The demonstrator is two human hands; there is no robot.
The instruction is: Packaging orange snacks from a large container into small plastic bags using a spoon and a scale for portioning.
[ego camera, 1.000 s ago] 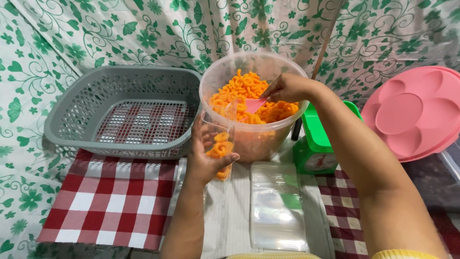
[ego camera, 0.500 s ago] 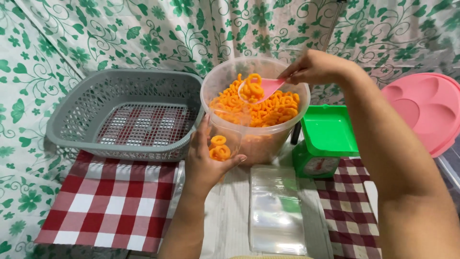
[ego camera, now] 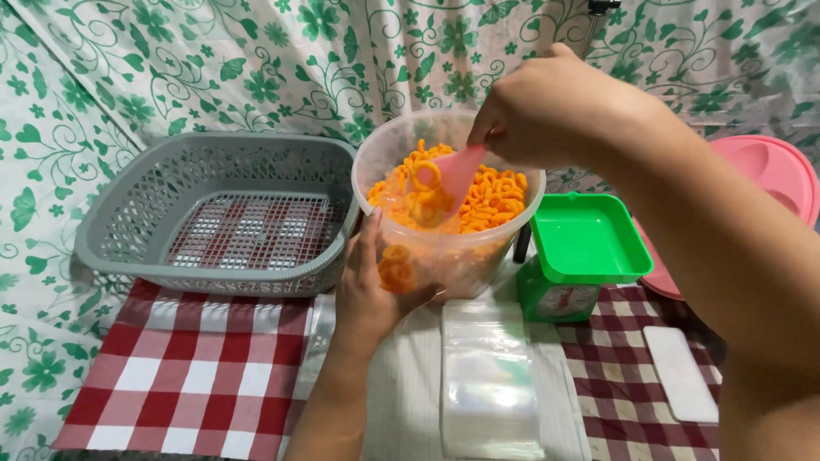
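the right hand (ego camera: 547, 107) was closed on the handle of a pink scoop (ego camera: 457, 171), fingers pinched together around it above the far rim of a clear round tub (ego camera: 448, 248). the scoop's blade sloped down and to the left from that grip, with an orange ring snack (ego camera: 424, 173) resting on it, just over the heap of orange ring snacks (ego camera: 487, 201) filling the tub.

below and to the left of that grip, the left hand (ego camera: 371, 290) was wrapped around a small clear bag (ego camera: 400, 266) pressed against the tub's near wall; a few orange rings sat in the bag. the fingers curled up beside the bag's mouth, thumb on the other side, so the hand was clamped on the bag.

left of the left hand stood a grey perforated basket (ego camera: 128, 222), close to the tub; whether they touched could not be told. right of the tub, under the right forearm, was a green kitchen scale (ego camera: 585, 248). further right lay a pink lid (ego camera: 769, 171), partly hidden by the arm. just beneath the left hand's wrist, to its right, lay a stack of clear plastic bags (ego camera: 491, 384) on a red and white checked cloth (ego camera: 196, 376). a white flat object (ego camera: 681, 373) lay near the right elbow.
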